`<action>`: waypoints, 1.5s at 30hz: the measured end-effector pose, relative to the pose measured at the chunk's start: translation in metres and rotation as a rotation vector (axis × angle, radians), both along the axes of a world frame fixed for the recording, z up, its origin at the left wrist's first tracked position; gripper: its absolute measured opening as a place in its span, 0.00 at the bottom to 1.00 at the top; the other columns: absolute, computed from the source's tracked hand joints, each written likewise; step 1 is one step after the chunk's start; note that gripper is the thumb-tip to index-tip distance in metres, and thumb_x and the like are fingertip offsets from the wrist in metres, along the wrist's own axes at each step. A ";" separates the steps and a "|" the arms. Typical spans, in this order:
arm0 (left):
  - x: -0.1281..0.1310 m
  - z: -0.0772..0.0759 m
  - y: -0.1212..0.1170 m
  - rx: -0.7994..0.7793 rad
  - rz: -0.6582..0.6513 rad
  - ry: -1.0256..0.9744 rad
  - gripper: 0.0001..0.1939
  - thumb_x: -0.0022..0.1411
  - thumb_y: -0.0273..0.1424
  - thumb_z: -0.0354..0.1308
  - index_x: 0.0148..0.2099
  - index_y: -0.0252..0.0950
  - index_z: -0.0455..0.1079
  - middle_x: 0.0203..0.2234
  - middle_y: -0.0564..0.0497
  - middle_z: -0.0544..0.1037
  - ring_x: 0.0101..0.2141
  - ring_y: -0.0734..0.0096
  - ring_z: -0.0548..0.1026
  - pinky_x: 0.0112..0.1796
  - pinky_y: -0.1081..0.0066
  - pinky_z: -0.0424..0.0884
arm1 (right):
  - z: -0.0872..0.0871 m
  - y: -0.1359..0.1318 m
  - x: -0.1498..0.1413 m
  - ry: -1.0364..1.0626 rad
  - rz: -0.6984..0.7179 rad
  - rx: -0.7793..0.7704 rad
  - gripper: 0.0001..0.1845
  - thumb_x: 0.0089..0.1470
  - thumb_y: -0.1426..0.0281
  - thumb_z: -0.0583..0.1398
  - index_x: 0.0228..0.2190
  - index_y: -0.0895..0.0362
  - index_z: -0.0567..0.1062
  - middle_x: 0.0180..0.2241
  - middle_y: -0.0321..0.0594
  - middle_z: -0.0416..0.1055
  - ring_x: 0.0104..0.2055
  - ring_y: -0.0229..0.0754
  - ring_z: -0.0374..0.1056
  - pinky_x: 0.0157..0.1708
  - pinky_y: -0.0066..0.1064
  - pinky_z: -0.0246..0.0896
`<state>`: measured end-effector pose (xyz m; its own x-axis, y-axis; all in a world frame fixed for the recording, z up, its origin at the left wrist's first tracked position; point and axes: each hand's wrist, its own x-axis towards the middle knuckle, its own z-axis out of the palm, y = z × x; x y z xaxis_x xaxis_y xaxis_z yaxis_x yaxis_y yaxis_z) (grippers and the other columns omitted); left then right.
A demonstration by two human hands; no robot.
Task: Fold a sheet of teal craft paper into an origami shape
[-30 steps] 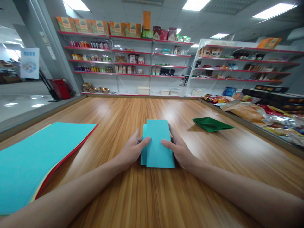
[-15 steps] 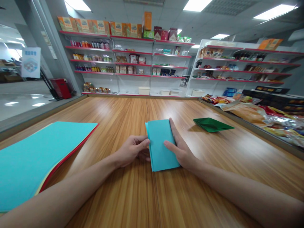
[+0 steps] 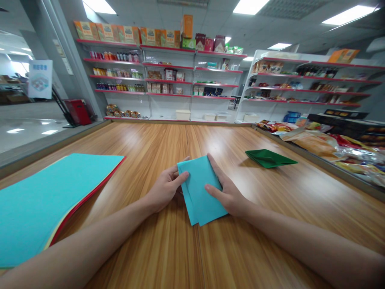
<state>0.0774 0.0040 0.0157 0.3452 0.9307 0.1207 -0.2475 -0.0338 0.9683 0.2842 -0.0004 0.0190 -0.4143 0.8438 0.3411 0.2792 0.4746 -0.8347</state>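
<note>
A folded sheet of light blue paper [image 3: 201, 188] is held tilted between both hands, over the middle of the table. Its layers sit slightly offset along the left and lower edges. My left hand [image 3: 169, 185] pinches the upper left edge, thumb on the front and fingers behind. My right hand [image 3: 231, 193] grips the right side, thumb on the front and the other fingers along the edge and partly hidden behind. To the right lies a folded green paper boat [image 3: 269, 158], apart from both hands.
At the left lies a stack of coloured paper [image 3: 60, 192], blue on top with yellow and red edges below. Packaged snacks [image 3: 321, 146] lie beyond the right rim of the wooden table [image 3: 144, 249]. Stocked shelves [image 3: 168, 68] stand behind it.
The blue paper has turned from nearly upright to tilted, its top leaning left. My left thumb has moved onto its upper left front. The green paper boat has stayed in place.
</note>
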 end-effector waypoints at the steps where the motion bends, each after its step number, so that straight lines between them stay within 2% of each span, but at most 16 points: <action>1: 0.000 0.001 0.000 0.006 0.007 -0.004 0.31 0.59 0.41 0.60 0.62 0.39 0.60 0.26 0.53 0.75 0.21 0.74 0.71 0.21 0.75 0.70 | 0.000 0.000 0.000 -0.002 -0.001 0.004 0.45 0.57 0.61 0.56 0.64 0.50 0.33 0.61 0.45 0.55 0.60 0.53 0.56 0.56 0.50 0.56; 8: -0.002 -0.001 0.000 0.014 0.000 -0.069 0.31 0.60 0.40 0.59 0.63 0.40 0.58 0.31 0.50 0.77 0.26 0.72 0.73 0.26 0.73 0.72 | 0.001 0.000 0.001 0.014 0.016 -0.017 0.45 0.57 0.60 0.56 0.65 0.50 0.34 0.61 0.45 0.57 0.59 0.52 0.57 0.57 0.50 0.53; 14: -0.004 -0.001 -0.001 0.002 0.009 -0.063 0.29 0.63 0.42 0.55 0.62 0.36 0.60 0.22 0.52 0.74 0.20 0.70 0.73 0.20 0.70 0.74 | -0.001 0.005 0.006 0.017 0.022 0.006 0.45 0.55 0.59 0.57 0.65 0.50 0.38 0.61 0.43 0.56 0.61 0.53 0.54 0.59 0.52 0.48; 17: -0.007 -0.001 0.000 -0.016 -0.059 -0.125 0.30 0.63 0.44 0.54 0.63 0.36 0.59 0.23 0.50 0.75 0.23 0.67 0.75 0.21 0.70 0.74 | -0.001 0.006 0.006 0.015 0.015 0.016 0.45 0.55 0.58 0.57 0.65 0.50 0.40 0.62 0.43 0.55 0.62 0.54 0.52 0.60 0.51 0.45; 21: -0.010 -0.002 0.001 -0.008 -0.142 -0.180 0.31 0.62 0.41 0.57 0.64 0.38 0.57 0.24 0.51 0.75 0.24 0.67 0.76 0.22 0.69 0.75 | -0.001 0.008 0.007 0.033 0.029 -0.003 0.45 0.55 0.58 0.57 0.65 0.52 0.40 0.62 0.43 0.54 0.62 0.54 0.51 0.59 0.50 0.48; 24: -0.011 -0.004 0.002 0.039 -0.126 -0.137 0.32 0.62 0.41 0.58 0.65 0.39 0.56 0.27 0.49 0.76 0.24 0.68 0.76 0.22 0.70 0.75 | -0.002 0.009 0.008 0.042 0.046 -0.007 0.45 0.54 0.57 0.58 0.65 0.52 0.40 0.62 0.44 0.54 0.62 0.54 0.50 0.60 0.50 0.46; 29: -0.010 -0.004 0.001 0.085 -0.085 -0.078 0.30 0.61 0.41 0.58 0.63 0.38 0.60 0.39 0.42 0.77 0.29 0.64 0.79 0.22 0.72 0.76 | -0.002 0.008 0.009 0.018 0.059 -0.025 0.46 0.54 0.57 0.58 0.65 0.52 0.39 0.63 0.44 0.52 0.62 0.54 0.50 0.59 0.49 0.47; 34: -0.006 0.000 -0.001 0.045 -0.022 -0.062 0.31 0.61 0.41 0.58 0.62 0.35 0.60 0.37 0.43 0.78 0.29 0.63 0.79 0.21 0.72 0.75 | -0.001 0.005 0.006 -0.006 0.037 -0.035 0.45 0.55 0.57 0.57 0.65 0.51 0.38 0.62 0.45 0.53 0.60 0.54 0.55 0.58 0.50 0.49; 36: -0.004 0.001 0.000 0.022 0.025 -0.040 0.28 0.61 0.42 0.58 0.59 0.33 0.63 0.35 0.44 0.78 0.29 0.62 0.79 0.20 0.71 0.75 | 0.000 0.004 0.004 -0.016 0.009 -0.034 0.45 0.56 0.58 0.57 0.65 0.50 0.38 0.62 0.45 0.53 0.59 0.53 0.56 0.58 0.50 0.50; 39: -0.002 0.000 0.002 0.038 0.070 0.016 0.21 0.61 0.42 0.57 0.47 0.29 0.70 0.30 0.46 0.78 0.27 0.63 0.78 0.20 0.69 0.75 | 0.000 0.004 0.003 -0.007 -0.022 -0.030 0.47 0.54 0.59 0.59 0.65 0.51 0.40 0.61 0.46 0.55 0.59 0.53 0.56 0.58 0.50 0.48; 42: -0.002 0.002 0.001 0.058 0.077 0.060 0.18 0.60 0.43 0.57 0.37 0.30 0.69 0.25 0.50 0.76 0.24 0.65 0.77 0.20 0.70 0.75 | 0.000 0.005 0.001 0.097 0.059 -0.131 0.48 0.51 0.58 0.61 0.65 0.52 0.42 0.59 0.48 0.59 0.56 0.54 0.60 0.56 0.50 0.53; 45: -0.002 0.004 0.000 0.070 0.050 0.075 0.18 0.58 0.44 0.58 0.33 0.32 0.66 0.22 0.52 0.74 0.22 0.66 0.76 0.18 0.71 0.74 | 0.001 0.005 0.001 0.202 0.156 -0.254 0.46 0.53 0.58 0.60 0.65 0.52 0.42 0.58 0.49 0.60 0.53 0.53 0.64 0.51 0.49 0.60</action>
